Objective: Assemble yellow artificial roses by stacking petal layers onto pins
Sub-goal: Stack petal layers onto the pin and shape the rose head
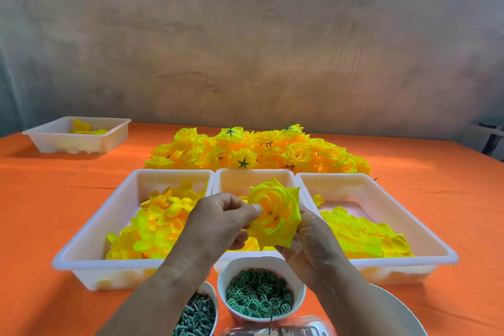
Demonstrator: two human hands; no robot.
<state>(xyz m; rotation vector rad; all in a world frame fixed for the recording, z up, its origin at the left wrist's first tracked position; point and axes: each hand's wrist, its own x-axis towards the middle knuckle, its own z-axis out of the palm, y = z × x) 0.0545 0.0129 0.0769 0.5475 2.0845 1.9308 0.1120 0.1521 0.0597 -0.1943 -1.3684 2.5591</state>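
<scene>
I held the rose [275,213] above the middle tray [253,172] with both hands. My left hand [221,219] pinched the inner petals at the centre of the bloom between thumb and fingertips. My right hand [309,236] was curled round the back of the flower from beneath. The pin was hidden by petals and palm, so its seating could not be confirmed. Hazard one: pressure from the left pinch applied off the flower's axis would probably tilt the stacked layers and leave the bloom lopsided. Hazard two: an over-tight right grip would likely crease the outer petals, which looked thin and soft. Hazard three: a slack right grip could let the flower drop into the tray or into the cup of green rings [261,260] directly below, and the layers might slide apart. Hazard four: my left forearm passed just over the cup of dark green pegs [196,314], so a careless elbow movement could tip it.
</scene>
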